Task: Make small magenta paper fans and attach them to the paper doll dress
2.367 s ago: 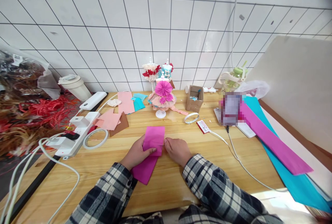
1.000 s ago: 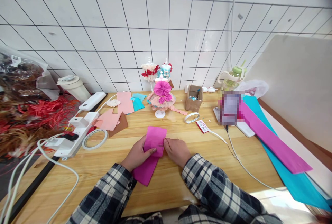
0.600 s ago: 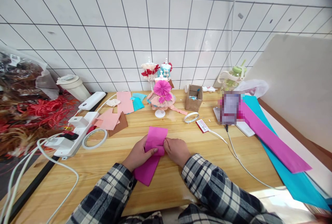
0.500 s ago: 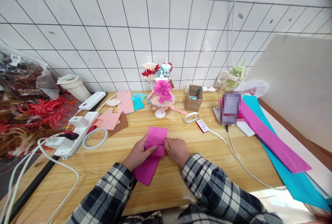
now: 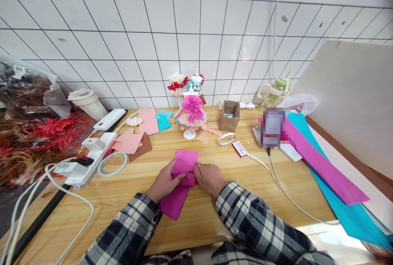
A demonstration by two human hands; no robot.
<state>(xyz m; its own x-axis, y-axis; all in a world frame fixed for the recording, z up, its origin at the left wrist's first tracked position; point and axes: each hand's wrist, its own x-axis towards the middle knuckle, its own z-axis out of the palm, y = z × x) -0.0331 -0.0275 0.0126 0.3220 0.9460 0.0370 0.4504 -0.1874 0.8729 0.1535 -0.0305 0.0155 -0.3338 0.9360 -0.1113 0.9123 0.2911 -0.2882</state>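
A strip of magenta crepe paper (image 5: pixel 181 175) lies on the wooden table (image 5: pixel 215 162) in front of me. My left hand (image 5: pixel 164 183) pinches its left edge, thumb on top of the paper. My right hand (image 5: pixel 210 178) pinches the right edge at the same height. Between the two hands the paper is gathered into a small fold. The far end stands up a little beyond my fingers, and the near end lies flat toward my left sleeve.
A paper-dress doll (image 5: pixel 190 113) stands behind the strip, with a cardboard box (image 5: pixel 229 115) and tape rolls (image 5: pixel 112 163) (image 5: pixel 227 138) nearby. A power strip (image 5: pixel 89 156) with cables lies left. Long magenta and teal sheets (image 5: pixel 325 171) lie right, beside a white cable (image 5: pixel 285 191).
The far end of the paper has been pushed up and gathered closer between my fingers; both hands stay in nearly the same place on the strip.
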